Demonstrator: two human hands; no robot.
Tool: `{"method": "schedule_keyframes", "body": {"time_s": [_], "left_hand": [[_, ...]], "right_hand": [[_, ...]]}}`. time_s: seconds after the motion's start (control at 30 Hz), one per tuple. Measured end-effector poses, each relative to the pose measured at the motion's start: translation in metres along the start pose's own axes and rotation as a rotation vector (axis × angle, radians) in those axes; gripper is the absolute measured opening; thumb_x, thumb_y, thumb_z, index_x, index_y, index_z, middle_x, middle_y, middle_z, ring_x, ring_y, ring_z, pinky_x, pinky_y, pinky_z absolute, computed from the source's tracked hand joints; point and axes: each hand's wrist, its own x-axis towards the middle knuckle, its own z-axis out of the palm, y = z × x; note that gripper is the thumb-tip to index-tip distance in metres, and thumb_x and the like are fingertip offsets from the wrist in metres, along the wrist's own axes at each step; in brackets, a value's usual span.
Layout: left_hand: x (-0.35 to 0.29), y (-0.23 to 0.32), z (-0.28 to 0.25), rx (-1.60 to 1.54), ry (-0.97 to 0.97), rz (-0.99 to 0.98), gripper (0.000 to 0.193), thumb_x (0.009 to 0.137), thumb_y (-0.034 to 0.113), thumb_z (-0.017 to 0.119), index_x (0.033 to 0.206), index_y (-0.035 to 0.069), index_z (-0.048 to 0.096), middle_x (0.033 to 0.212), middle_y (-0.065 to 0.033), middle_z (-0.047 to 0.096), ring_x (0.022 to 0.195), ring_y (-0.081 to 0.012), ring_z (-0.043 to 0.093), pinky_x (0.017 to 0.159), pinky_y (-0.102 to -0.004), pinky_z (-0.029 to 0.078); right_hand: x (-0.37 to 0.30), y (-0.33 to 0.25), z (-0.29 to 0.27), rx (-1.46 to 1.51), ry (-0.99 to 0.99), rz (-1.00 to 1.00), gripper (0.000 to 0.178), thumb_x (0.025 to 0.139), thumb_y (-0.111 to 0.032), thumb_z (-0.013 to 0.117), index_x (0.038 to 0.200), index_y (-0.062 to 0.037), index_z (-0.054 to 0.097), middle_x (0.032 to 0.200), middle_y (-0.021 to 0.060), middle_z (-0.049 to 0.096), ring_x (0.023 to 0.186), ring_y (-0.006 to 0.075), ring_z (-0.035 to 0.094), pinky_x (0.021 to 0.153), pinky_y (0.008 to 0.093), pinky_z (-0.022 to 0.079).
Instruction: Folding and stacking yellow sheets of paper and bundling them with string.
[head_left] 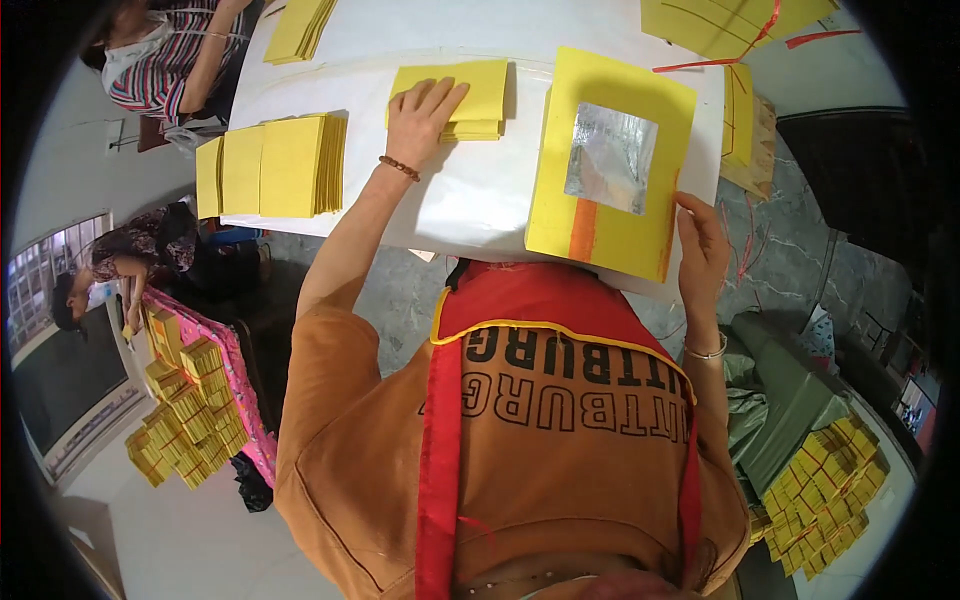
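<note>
My left hand (425, 112) lies on top of a small stack of folded yellow paper (482, 92), its fingers stretched out and slightly apart. My right hand (703, 235) is at the right edge of a large stack of yellow sheets (625, 85), its fingers loosely bent and apart, with the fingertips at the edge. On the top sheet are a shiny silver square (612, 158) and an orange stripe (583, 230) below it. Whether my right fingers pinch any sheet cannot be made out.
Both stacks lie on a white-covered table (420, 215). Folded yellow stacks (290, 165) stand at its left. Red ties (765, 30) lie over yellow sheets at the far right. Two other people (185, 65) are at the left, one beside a pink-covered table (250, 400). Tied yellow bundles (820, 490) are piled lower right.
</note>
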Motion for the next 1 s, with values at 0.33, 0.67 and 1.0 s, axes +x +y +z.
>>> {"method": "schedule_keyframes", "body": {"time_s": [0.33, 0.67, 1.0], "left_hand": [[-0.02, -0.003, 0.019, -0.095, -0.326, 0.0, 0.068, 0.072, 0.007, 0.06, 0.136, 0.019, 0.039, 0.138, -0.0085, 0.041, 0.122, -0.0276, 0.041, 0.097, -0.0431, 0.034], [-0.018, -0.004, 0.013, -0.148, -0.411, -0.036, 0.075, 0.072, 0.007, 0.057, 0.141, 0.017, 0.03, 0.145, -0.0134, 0.029, 0.128, -0.0341, 0.032, 0.103, -0.0496, 0.028], [0.035, 0.075, -0.079, -0.73, -0.236, 0.127, 0.043, 0.079, 0.011, 0.054, 0.121, 0.011, 0.056, 0.126, -0.0156, 0.051, 0.112, -0.0315, 0.048, 0.094, -0.0401, 0.037]], "right_hand": [[-0.005, 0.004, 0.001, -0.025, 0.021, -0.013, 0.019, 0.09, -0.005, 0.053, 0.106, -0.0004, 0.062, 0.102, 0.0067, 0.062, 0.095, 0.0134, 0.056, 0.084, 0.0255, 0.043], [0.002, 0.003, -0.003, -0.276, -0.109, -0.281, 0.021, 0.08, -0.006, 0.063, 0.101, -0.0035, 0.063, 0.111, 0.0077, 0.061, 0.112, 0.0256, 0.05, 0.095, 0.0355, 0.039], [-0.001, 0.005, 0.001, -0.213, -0.122, -0.178, 0.021, 0.077, -0.009, 0.067, 0.098, -0.0049, 0.065, 0.115, 0.0083, 0.058, 0.111, 0.0246, 0.05, 0.096, 0.0347, 0.038]]}}
